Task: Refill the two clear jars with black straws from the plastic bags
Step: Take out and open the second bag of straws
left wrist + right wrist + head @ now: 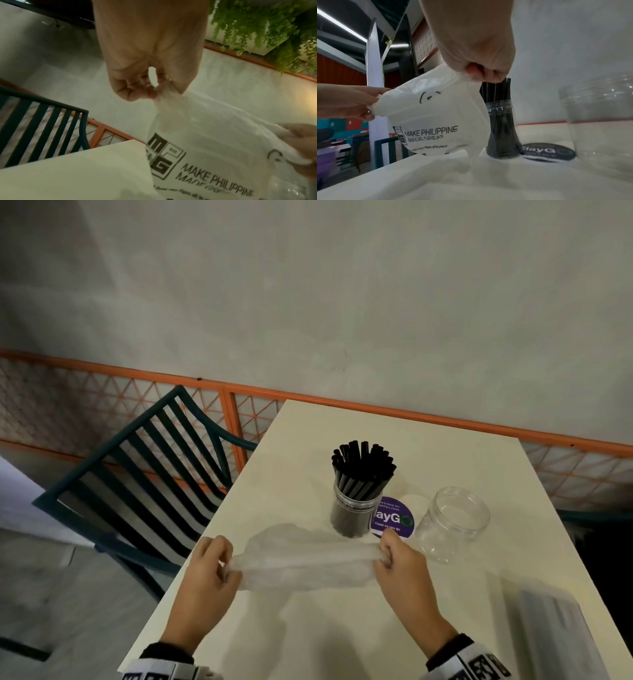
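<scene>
While both hands pinch the bag [301, 563], left hand [209, 573] at 9 o'clock, right hand [400, 566] at 3, it looks limp, light, slippery; corners grip best.

Two bare hands reach up from the lower edge of the head view, forearms angled inward from dark cuffs and patterned wristbands at the bottom corners. The left hand [209, 573], left of centre, has its fingers [137, 89] curled and pinching one end of a bag [305, 563]. The right hand [404, 570], right of centre, is closed in a fist on the other end, its knuckles up, and the two hands sit level, well apart.
</scene>
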A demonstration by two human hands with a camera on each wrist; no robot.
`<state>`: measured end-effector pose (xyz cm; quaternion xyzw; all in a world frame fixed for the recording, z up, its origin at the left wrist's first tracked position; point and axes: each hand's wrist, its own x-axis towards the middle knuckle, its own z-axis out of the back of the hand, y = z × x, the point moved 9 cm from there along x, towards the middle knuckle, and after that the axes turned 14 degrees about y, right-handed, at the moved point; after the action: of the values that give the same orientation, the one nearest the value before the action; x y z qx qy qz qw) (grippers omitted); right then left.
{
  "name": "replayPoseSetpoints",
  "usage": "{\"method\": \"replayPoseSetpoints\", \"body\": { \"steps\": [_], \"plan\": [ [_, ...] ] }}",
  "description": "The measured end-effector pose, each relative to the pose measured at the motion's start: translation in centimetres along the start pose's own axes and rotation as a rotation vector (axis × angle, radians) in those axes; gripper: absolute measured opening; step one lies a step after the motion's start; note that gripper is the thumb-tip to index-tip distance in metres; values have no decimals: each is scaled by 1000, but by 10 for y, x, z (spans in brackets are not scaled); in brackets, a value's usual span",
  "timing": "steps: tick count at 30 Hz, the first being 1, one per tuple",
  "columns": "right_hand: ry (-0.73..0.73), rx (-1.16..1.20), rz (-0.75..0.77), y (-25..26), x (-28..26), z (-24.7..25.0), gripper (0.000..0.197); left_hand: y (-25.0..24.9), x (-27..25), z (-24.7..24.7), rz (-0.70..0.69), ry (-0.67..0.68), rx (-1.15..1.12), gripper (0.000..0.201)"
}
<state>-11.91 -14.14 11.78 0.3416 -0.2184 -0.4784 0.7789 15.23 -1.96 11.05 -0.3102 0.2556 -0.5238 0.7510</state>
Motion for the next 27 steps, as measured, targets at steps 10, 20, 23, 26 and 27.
{"method": "replayPoseSetpoints", "body": {
  "steps": [10,20,23,26,27],
  "plan": [
    [563,640,-146,-14,-11,-71,23,-6,-12,-55,69,600,-655,35],
    [-45,-246,-7,-1,-12,-29,47,14,5,2,-62,-59,74,43],
    [194,-401,104,-3,-19,-60,34,26,12,-18,-130,60,194,56],
    [603,-475,106,-9,-35,-95,83,46,10,-43,-174,287,347,58],
    [654,-460,103,-6,-38,-102,85,55,7,-49,-181,362,392,62]
  ]
}}
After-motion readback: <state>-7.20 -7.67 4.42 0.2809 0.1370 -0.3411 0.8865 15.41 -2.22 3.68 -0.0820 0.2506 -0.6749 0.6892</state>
